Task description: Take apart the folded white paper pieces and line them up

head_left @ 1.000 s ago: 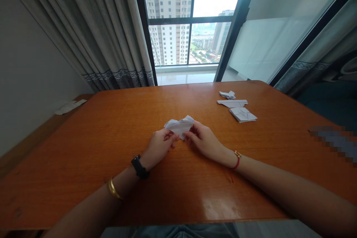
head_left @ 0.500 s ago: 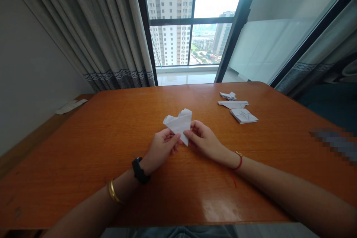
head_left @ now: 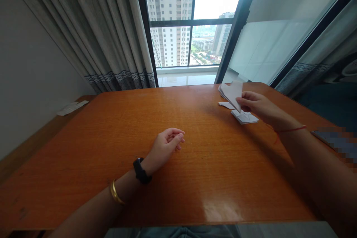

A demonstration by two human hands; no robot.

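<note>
My right hand point(head_left: 255, 104) pinches a white folded paper heart point(head_left: 233, 95) by its lower tip, thumb against the front. The heart is held up over the far right of the table, partly in front of other folded papers. Just below it lies a stack of square folded paper point(head_left: 244, 117). A flat folded strip point(head_left: 225, 105) shows to its left, partly hidden by the heart. Edges of another folded piece show behind the heart. My left hand point(head_left: 169, 141) rests over the middle of the table with fingers loosely curled and nothing in them.
The wooden table point(head_left: 111, 137) stretches toward a window. A pixelated flat object point(head_left: 334, 141) lies at its right edge. White paper point(head_left: 72, 108) lies on a ledge at the left. A grey curtain point(head_left: 111, 37) hangs behind the table.
My right hand has carried the paper heart from the middle to the far right, over the other folded papers. My left hand has let go of it and stayed almost in place.
</note>
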